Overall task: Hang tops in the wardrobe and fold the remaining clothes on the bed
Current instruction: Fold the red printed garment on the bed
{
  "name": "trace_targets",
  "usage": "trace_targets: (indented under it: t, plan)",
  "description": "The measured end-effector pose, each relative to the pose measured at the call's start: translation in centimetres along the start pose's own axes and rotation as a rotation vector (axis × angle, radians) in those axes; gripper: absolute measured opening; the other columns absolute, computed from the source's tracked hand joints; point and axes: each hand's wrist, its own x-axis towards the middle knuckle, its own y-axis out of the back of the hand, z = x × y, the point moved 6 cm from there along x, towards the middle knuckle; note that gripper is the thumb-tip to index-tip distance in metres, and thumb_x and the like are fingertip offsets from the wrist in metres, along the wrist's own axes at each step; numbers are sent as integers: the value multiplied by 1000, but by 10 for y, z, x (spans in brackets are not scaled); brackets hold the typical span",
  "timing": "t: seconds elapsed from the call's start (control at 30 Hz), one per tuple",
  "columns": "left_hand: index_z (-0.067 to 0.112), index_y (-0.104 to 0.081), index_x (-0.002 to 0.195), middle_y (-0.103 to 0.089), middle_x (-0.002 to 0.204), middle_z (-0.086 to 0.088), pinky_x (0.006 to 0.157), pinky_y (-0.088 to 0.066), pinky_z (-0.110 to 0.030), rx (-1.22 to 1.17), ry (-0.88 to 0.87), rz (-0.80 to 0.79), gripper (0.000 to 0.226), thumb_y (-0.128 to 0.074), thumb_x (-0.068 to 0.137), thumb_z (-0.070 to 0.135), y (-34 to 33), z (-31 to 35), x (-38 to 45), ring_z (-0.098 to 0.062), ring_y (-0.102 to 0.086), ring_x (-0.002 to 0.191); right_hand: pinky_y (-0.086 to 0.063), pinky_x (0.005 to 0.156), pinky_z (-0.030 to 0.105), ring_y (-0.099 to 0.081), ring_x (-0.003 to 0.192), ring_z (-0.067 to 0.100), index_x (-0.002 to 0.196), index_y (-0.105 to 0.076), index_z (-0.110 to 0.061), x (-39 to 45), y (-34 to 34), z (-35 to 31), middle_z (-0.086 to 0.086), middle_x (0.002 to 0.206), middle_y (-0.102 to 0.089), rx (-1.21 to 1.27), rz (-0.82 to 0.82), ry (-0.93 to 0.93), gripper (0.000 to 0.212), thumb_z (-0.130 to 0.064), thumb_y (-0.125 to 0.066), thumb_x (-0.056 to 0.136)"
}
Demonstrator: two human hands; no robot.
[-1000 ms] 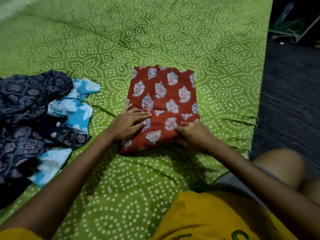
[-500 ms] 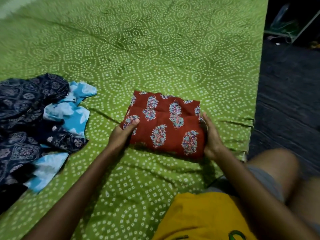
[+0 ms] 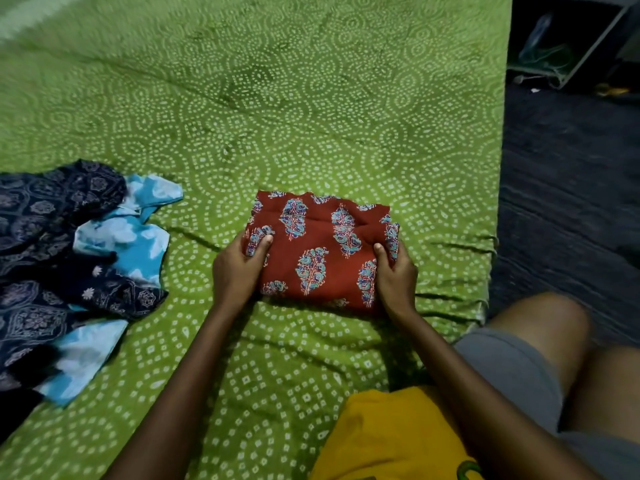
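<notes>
A folded red garment (image 3: pixel 322 251) with blue flower prints lies on the green patterned bed (image 3: pixel 277 116), near its right edge. My left hand (image 3: pixel 237 271) grips its left side, thumb on top and fingers tucked under. My right hand (image 3: pixel 394 275) grips its right side the same way. To the left lies a loose heap of clothes: a dark navy printed garment (image 3: pixel 45 237) tangled with a light blue and white one (image 3: pixel 128 244).
The bed ends at the right, where a dark floor (image 3: pixel 571 202) begins. A pale frame with some items (image 3: pixel 568 53) stands at the far right top. My bent knee (image 3: pixel 540 341) in grey shorts is at the lower right beside the bed.
The red garment was folded in half toward me into a smaller bundle. Both hands shifted from pressing its near edge to gripping its left and right sides.
</notes>
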Motion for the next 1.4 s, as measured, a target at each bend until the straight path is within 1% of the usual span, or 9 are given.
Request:
trace_targets:
  t: [0.2, 0.33, 0.5, 0.63, 0.73, 0.87, 0.97, 1.2, 1.4]
  plan:
    - [7, -60, 108, -67, 102, -10, 77, -45, -29, -166, -203, 109, 32, -56, 93, 34, 4, 24, 20, -24, -63, 93, -37, 61, 27, -49, 62, 5, 111, -57, 2, 30, 1, -28, -3, 78, -60, -10, 67, 123, 26, -19, -51, 97]
    - [10, -63, 116, -68, 108, -17, 76, -45, -33, 136, -15, -18, 45, -54, 91, 46, -16, 9, 46, -32, -63, 98, -42, 79, 29, -62, 99, 28, 113, -60, 1, 48, -13, 0, 17, 107, -66, -84, 11, -61, 29, -20, -53, 95]
    - [8, -66, 110, -67, 107, -18, 78, -46, -35, 188, 12, -41, 51, -51, 90, 53, -17, 7, 50, -33, -63, 98, -44, 79, 37, -61, 99, 36, 113, -56, 2, 45, -15, 1, 23, 107, -65, -203, 0, -54, 33, -25, -51, 96]
    - [4, -47, 130, -53, 129, -21, 95, -39, -40, 600, 183, -56, 56, -48, 93, 46, -7, 21, 53, -37, -49, 120, -42, 84, 41, -56, 109, 39, 130, -40, 1, 54, 0, -21, 25, 118, -58, -729, 21, -18, 52, -37, -47, 95]
    - [3, -35, 140, -41, 142, -18, 106, -29, -43, 544, -233, 98, 53, -46, 95, 31, -12, 65, 41, -33, -39, 129, -32, 103, 50, -42, 127, 40, 135, -42, 4, 46, -5, -61, 26, 135, -47, -700, 183, 348, 56, -32, -40, 92]
    - [24, -26, 148, -17, 157, 3, 115, 1, -43, 594, -530, -269, 67, -10, 90, 52, -70, 52, 16, -20, -14, 145, -5, 119, 45, -2, 146, 18, 149, -19, -8, 8, -81, -42, 7, 157, -16, -734, -486, 639, 68, -44, -11, 92]
    - [35, -19, 148, -12, 157, 11, 110, 2, -61, 732, -417, -208, 65, -13, 89, 61, -74, 23, 23, -21, -8, 146, 9, 118, 39, 10, 144, 9, 151, -7, -18, 18, -97, -18, -4, 159, -5, -869, -552, 674, 72, -55, -2, 89]
    - [38, -7, 149, -5, 159, 0, 113, 1, -56, 561, -155, -182, 73, -32, 88, 69, -53, 1, 45, -28, -5, 146, -30, 103, 36, -40, 128, 28, 141, -33, -13, 90, -117, -47, 13, 139, -44, -906, -607, 423, 79, -65, -48, 84]
    - [23, -18, 150, -21, 156, -2, 118, 2, -40, 295, -178, -200, 71, -44, 92, 55, -34, -7, 39, -19, -12, 145, -52, 87, 33, -64, 93, 23, 113, -62, -12, 103, -122, -69, 7, 111, -67, -731, -1193, -156, 49, -41, -75, 75]
